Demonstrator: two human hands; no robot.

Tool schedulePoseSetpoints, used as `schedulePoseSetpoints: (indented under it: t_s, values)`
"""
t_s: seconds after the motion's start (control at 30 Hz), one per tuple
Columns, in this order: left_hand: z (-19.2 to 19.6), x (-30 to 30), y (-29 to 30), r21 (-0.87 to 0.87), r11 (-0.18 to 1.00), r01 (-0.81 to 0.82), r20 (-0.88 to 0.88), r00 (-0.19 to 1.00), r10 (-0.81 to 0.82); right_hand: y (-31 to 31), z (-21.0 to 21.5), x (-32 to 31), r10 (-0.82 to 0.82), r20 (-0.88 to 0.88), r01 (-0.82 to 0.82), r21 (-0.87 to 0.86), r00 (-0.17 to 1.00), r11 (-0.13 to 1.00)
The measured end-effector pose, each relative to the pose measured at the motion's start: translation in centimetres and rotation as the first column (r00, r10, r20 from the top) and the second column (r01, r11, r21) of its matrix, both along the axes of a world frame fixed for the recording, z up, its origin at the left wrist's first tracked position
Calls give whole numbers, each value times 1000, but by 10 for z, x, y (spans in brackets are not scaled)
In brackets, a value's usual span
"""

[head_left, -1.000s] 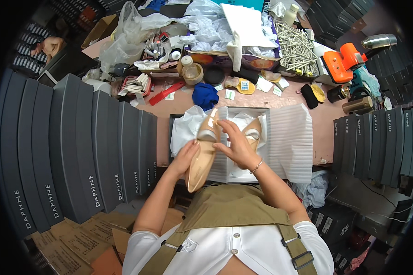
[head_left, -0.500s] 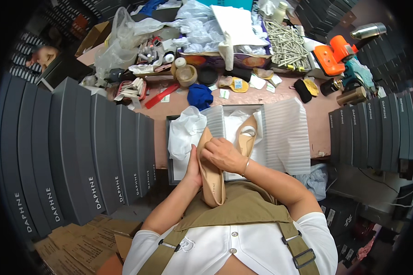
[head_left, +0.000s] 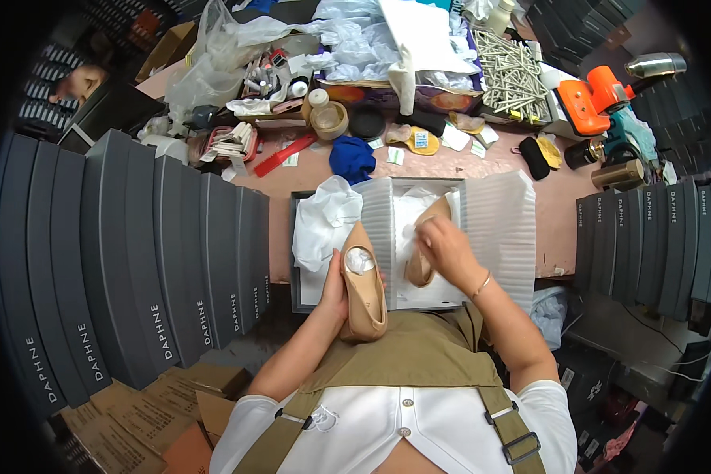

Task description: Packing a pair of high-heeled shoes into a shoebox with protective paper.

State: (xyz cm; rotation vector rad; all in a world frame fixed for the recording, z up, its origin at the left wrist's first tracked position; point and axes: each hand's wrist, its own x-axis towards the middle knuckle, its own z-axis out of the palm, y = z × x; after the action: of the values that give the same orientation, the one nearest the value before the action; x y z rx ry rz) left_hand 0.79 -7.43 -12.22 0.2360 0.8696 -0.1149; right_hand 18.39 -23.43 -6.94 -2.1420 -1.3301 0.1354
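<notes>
Bright, even overhead light, soft shadows only. Worktop centre sharp, white paper near blown out. Strong fisheye: box stacks bow toward the rim, black vignette in all 4 corners. Edges soft and dim, slight glare on flask.

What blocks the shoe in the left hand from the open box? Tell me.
Nothing solid does. The left hand holds a beige shoe at the near edge of the open shoebox. Inside, the right hand presses the second shoe, and white tissue paper fills the left part.
</notes>
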Motion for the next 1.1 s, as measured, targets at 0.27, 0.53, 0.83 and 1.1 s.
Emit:
schedulePoseSetpoints:
  t_s: [0.27,0.53,0.83,1.1]
  values:
    - [25,20,-21,137,991,-8,9,1000,7,56,-10,-50,91,-244,-138,-185,966,973]
    - [11,12,-22,102,991,-88,86,993,79,33,-17,-56,-29,-652,46,9,758,999]
    - [22,21,-19,176,981,80,55,994,-90,44,-9,-49,299,201,-253,-223,933,941]
    - [17,13,-18,187,982,-11,25,1000,6,40,-27,-63,243,89,-233,-109,966,966]
